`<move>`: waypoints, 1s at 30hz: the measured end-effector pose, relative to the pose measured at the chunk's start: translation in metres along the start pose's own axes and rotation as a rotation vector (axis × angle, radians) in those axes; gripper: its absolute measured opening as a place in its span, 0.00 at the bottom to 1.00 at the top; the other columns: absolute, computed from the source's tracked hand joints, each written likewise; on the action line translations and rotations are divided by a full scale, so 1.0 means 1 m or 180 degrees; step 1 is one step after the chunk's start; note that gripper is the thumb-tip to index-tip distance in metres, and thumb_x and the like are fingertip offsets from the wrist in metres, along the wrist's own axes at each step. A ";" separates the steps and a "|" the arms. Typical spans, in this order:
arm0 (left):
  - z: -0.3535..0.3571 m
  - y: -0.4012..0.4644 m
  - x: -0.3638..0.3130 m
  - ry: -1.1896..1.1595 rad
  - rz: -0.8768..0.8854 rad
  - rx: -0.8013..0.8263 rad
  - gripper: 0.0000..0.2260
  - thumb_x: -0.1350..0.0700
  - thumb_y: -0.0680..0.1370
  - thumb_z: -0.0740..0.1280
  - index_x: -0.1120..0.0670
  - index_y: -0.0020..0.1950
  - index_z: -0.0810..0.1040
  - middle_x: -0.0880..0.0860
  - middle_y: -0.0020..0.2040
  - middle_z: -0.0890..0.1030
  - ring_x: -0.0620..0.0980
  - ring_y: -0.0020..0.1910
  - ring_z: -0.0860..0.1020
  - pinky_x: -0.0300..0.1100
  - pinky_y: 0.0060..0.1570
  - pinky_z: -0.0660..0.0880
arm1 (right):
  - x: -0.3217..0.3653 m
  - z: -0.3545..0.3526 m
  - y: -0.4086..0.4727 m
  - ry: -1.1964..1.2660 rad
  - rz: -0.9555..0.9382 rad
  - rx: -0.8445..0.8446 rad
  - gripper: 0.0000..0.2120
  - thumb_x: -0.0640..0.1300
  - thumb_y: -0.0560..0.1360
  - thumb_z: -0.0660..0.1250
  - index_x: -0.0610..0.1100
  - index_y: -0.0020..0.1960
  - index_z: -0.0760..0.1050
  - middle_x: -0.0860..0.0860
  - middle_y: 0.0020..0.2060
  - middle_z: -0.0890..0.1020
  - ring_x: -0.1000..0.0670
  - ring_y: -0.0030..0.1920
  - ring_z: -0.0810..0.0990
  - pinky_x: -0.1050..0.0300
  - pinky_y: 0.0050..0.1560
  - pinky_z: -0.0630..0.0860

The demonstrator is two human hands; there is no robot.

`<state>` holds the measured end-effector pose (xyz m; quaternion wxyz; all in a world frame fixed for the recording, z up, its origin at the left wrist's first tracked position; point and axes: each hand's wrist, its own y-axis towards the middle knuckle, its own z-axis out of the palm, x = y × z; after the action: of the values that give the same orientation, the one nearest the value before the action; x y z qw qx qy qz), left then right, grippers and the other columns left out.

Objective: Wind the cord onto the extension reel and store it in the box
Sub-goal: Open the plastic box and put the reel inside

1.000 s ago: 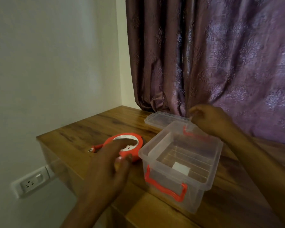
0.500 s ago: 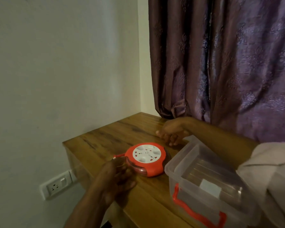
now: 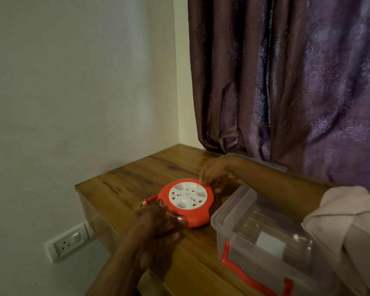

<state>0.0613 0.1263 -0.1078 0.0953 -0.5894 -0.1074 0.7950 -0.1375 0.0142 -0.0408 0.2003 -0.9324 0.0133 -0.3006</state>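
The orange extension reel [image 3: 190,202] lies flat on the wooden table [image 3: 137,178], just beside the clear box [image 3: 265,236]. Left hand [image 3: 156,225] curls round its near rim, apparently gripping; right hand [image 3: 217,175], forearm crossing the box, pinches the far rim.

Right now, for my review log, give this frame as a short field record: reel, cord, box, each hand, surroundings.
reel: orange extension reel flat on the wooden table, white socket face up
cord: wound in; plug end sticks out on the reel's left
box: clear box with orange handle, open, right of the reel, nothing stored yet
left hand: grips the reel's near edge
right hand: holds the reel's far edge
surroundings: wall socket, purple curtain
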 end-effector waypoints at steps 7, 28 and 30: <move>0.022 -0.018 -0.027 0.0105 0.0708 0.0234 0.10 0.56 0.77 0.66 0.50 0.57 0.80 0.55 0.52 0.84 0.57 0.50 0.81 0.53 0.49 0.80 | -0.008 -0.040 -0.047 0.0608 -0.0674 -0.0809 0.09 0.39 0.73 0.68 0.39 0.54 0.77 0.41 0.47 0.81 0.46 0.40 0.80 0.51 0.42 0.80; 0.092 -0.116 -0.007 0.1990 0.1705 0.1183 0.19 0.30 0.55 0.70 0.21 0.43 0.72 0.22 0.46 0.74 0.24 0.49 0.74 0.20 0.38 0.71 | -0.147 -0.073 -0.137 0.1355 -0.1125 0.0046 0.25 0.40 0.66 0.76 0.47 0.61 0.73 0.37 0.56 0.79 0.46 0.47 0.79 0.56 0.39 0.76; 0.096 -0.118 -0.002 0.2619 0.1838 0.1167 0.18 0.26 0.58 0.65 0.16 0.45 0.63 0.20 0.52 0.67 0.27 0.55 0.71 0.24 0.50 0.67 | -0.148 -0.075 -0.135 0.1131 -0.1164 0.0067 0.24 0.40 0.67 0.76 0.47 0.61 0.74 0.36 0.58 0.77 0.44 0.50 0.76 0.55 0.41 0.75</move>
<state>-0.0271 0.2333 -0.0457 0.0084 -0.8316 0.2461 0.4978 -0.3139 0.1324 -0.0164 0.1468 -0.8497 -0.1236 -0.4911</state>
